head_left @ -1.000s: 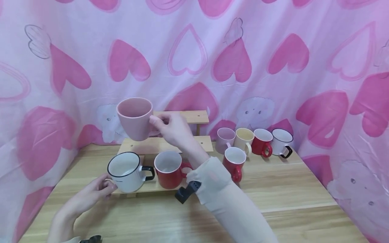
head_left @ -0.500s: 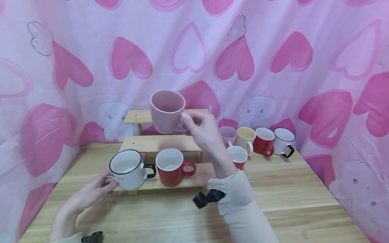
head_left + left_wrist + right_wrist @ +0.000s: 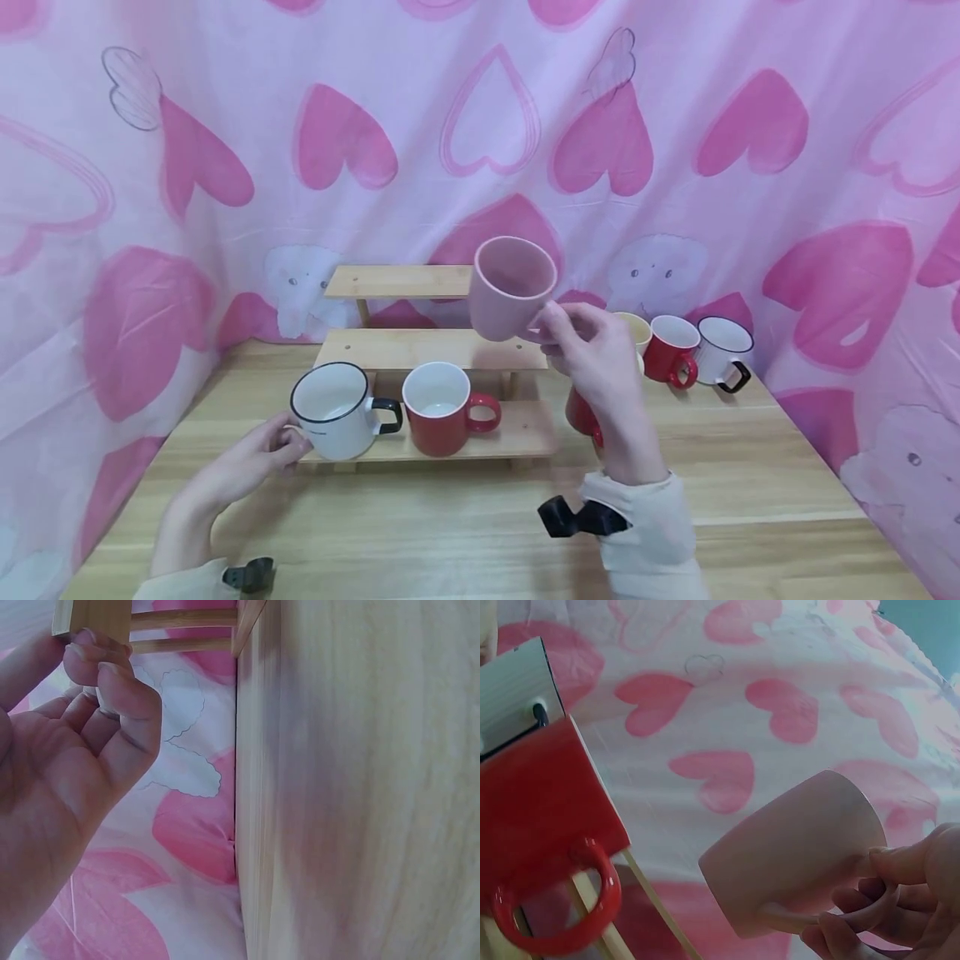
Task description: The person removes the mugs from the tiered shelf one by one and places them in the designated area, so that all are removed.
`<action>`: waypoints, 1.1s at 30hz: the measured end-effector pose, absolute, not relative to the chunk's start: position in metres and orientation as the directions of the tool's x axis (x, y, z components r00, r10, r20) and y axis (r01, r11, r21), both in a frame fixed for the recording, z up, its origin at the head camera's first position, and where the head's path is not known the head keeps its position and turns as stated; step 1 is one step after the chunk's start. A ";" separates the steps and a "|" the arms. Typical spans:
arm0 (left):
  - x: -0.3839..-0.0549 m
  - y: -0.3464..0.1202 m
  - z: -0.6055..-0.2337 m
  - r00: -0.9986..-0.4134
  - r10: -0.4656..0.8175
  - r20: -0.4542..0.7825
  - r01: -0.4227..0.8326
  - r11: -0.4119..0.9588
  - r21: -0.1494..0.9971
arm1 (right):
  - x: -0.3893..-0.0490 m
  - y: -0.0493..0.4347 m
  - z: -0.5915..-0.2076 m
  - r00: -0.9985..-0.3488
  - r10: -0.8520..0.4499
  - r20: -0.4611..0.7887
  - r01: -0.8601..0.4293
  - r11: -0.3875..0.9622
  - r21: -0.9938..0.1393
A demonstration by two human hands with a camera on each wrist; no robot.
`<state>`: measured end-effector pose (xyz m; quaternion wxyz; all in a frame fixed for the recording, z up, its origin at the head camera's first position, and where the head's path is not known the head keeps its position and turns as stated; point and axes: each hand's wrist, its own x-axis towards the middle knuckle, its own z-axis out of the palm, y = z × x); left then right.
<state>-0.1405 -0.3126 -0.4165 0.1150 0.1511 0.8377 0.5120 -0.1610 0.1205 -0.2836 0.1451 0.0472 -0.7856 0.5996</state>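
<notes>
My right hand (image 3: 600, 358) pinches a pink mug (image 3: 510, 287) by its handle and holds it in the air over the right side of a three-step wooden shelf rack (image 3: 431, 348). In the right wrist view the fingers curl round the handle of the same pink mug (image 3: 802, 847). At the rack's front left end, my left hand (image 3: 258, 454) grips the edge of the lowest board (image 3: 105, 619) between thumb and fingers. That board carries a white mug with a black rim and handle (image 3: 333, 417) and, to its right, a red mug (image 3: 438, 417). Both handles point right.
Right of the rack stand a yellow mug (image 3: 637, 329), a red mug (image 3: 671, 350) and a white black-rimmed mug (image 3: 723, 350) in a row. Another red mug (image 3: 581, 412) is partly hidden behind my right hand. A pink heart-print curtain (image 3: 345, 133) hangs behind the wooden table (image 3: 420, 533).
My right hand has carried the pink mug rightwards, from over the rack's left part to its right end. The left hand has kept its hold on the board. The head view has shifted slightly.
</notes>
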 end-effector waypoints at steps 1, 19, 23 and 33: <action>-0.141 -0.312 -0.416 -0.928 0.371 -0.035 0.138 0.429 0.893 | -0.159 0.125 -0.285 -0.955 0.112 0.275 -0.236 0.280 -0.931; -0.140 -0.313 -0.419 -0.907 0.421 0.008 0.185 0.381 0.906 | -0.135 0.190 -0.316 -0.906 0.329 0.265 -0.197 0.227 -0.954; -0.141 -0.312 -0.419 -0.907 0.422 0.011 0.190 0.385 0.903 | -0.131 0.202 -0.322 -0.883 0.404 0.239 -0.169 0.201 -0.965; -0.139 -0.314 -0.415 -0.914 0.405 -0.018 0.155 0.391 0.907 | -0.124 0.223 -0.338 -0.851 0.494 0.181 -0.079 0.220 -0.972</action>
